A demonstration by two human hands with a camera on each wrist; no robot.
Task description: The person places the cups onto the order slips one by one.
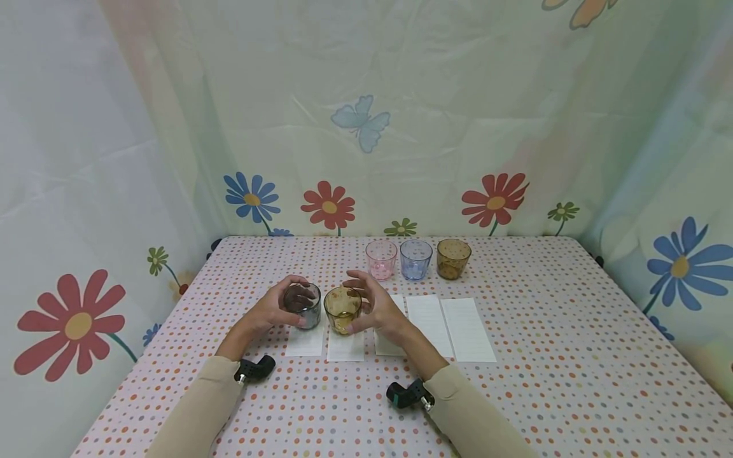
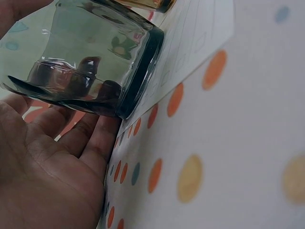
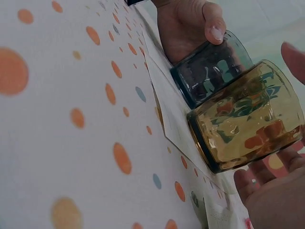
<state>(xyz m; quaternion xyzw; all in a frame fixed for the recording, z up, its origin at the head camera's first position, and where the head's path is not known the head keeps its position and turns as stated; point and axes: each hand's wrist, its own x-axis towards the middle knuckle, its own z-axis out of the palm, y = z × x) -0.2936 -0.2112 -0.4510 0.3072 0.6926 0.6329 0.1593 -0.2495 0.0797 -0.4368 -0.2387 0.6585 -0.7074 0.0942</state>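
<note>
A dark grey drinking glass [image 1: 303, 306] stands upright over the leftmost paper slip. My left hand [image 1: 273, 308] curves round it, thumb on the near side and fingers behind; in the right wrist view its thumb lies over the glass near the rim. Close to the right of it, an amber drinking glass [image 3: 248, 117] stands upright over the second slip. My right hand [image 1: 380, 310] is spread beside that glass, thumb in front and fingers behind. In the right wrist view, its thumb [image 3: 293, 59] stands off the glass wall.
Farther back stand a pink glass [image 1: 381, 261], a blue glass [image 1: 415, 261] and a brown glass [image 1: 453, 259] in a row. Several lined paper slips [image 1: 469, 331] lie side by side on the dotted tablecloth [image 1: 321, 407]. A flowered curtain [image 1: 418, 172] hangs behind.
</note>
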